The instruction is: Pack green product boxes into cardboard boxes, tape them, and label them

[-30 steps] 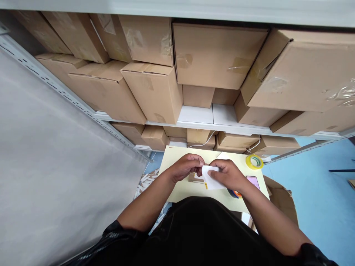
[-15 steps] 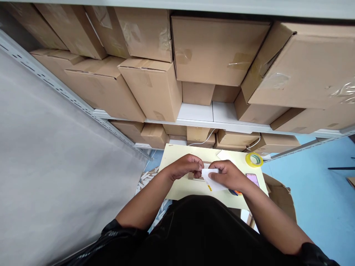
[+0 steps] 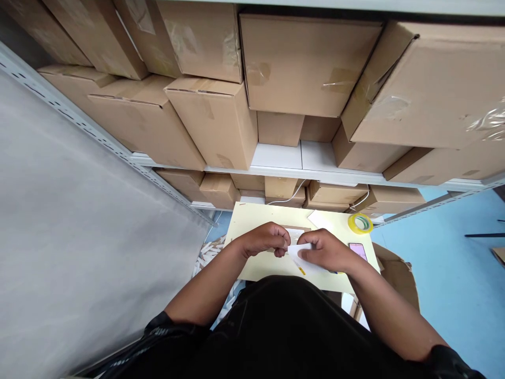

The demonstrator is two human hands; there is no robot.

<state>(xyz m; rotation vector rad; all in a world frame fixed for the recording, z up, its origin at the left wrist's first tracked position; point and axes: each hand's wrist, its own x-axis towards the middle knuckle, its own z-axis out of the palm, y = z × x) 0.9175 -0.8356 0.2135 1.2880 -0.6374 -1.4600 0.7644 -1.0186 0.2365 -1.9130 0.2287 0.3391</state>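
Above the pale yellow table (image 3: 256,269), my right hand (image 3: 321,250) is closed on a white paper sheet (image 3: 305,259) that has a small yellow mark near its lower edge. My left hand (image 3: 270,239) is closed in a pinch at the sheet's left corner; its fingertips partly hide what they grip. Behind the hands, a flat brown cardboard piece with a white paper (image 3: 294,233) on it lies on the table, mostly covered by my hands.
A roll of yellow tape (image 3: 360,223) and a phone (image 3: 358,251) lie at the table's right side. Shelves (image 3: 276,171) loaded with cardboard boxes (image 3: 303,63) rise behind it. White scraps (image 3: 205,255) lie at the left, and an open carton (image 3: 396,273) stands at the right.
The sheet tilts slightly more downward in my right hand. My left hand stays at its corner. The whole view has shifted a little, showing more of the white paper behind.
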